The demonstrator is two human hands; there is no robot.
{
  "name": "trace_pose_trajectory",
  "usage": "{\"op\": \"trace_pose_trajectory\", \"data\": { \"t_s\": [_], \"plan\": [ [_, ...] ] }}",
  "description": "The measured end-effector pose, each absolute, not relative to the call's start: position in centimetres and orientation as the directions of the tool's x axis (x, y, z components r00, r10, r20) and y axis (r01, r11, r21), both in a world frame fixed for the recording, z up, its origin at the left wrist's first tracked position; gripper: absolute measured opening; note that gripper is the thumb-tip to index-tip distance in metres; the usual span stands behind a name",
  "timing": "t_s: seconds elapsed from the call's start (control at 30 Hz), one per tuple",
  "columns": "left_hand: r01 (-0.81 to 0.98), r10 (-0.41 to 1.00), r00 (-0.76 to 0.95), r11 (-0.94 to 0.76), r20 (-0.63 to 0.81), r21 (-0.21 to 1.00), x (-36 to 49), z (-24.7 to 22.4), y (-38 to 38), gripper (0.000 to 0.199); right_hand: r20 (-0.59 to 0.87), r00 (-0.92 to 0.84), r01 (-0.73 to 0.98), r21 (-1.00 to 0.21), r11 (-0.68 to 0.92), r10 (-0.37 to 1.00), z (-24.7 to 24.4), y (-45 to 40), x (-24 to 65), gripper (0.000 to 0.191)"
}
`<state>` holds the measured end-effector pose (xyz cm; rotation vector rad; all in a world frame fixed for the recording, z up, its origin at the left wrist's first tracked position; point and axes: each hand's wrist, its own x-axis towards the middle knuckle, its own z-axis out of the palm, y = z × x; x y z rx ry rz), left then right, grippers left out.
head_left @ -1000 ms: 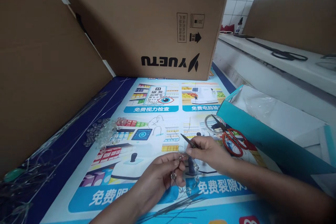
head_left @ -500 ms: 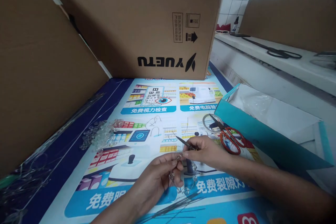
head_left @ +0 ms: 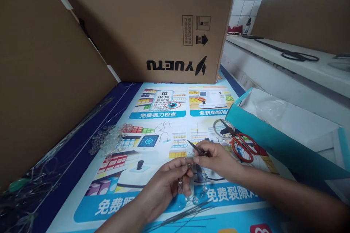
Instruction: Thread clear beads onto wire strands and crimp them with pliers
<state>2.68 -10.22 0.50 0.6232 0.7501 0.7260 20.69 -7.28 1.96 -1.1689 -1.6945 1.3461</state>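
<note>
Left hand (head_left: 175, 176) pinches clear round-bead loop (head_left: 194, 200). Right hand (head_left: 216, 158), at loop's far side, grips dark pointed tool (head_left: 194, 146), tip away.

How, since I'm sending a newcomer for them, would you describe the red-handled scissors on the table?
Find the long, open teal box on the right. Between it and the right hand lie the scissors. Their red handles set them apart from the dark pair up on the white ledge.
</note>
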Motion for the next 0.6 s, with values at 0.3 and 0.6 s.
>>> {"op": "trace_pose_trajectory", "data": {
  "t_s": [0.3, 0.6],
  "plan": [
    [-0.328, 0.782, 0.474, 0.583, -0.404, 0.744, 2.7, 0.5, -10.3, 0.019, -0.130, -0.405, 0.188, -0.981, -0.056, 0.905, 1.6, -7.6, 20.5, 0.015],
    [-0.214, 0.896, 0.298, 0.399, -0.329, 0.892, 3.1, 0.5, -10.3, 0.020, -0.119, -0.407, 0.299, -0.954, 0.009, 0.906, 1.1, -7.9, 20.5, 0.014]
  ]
}}
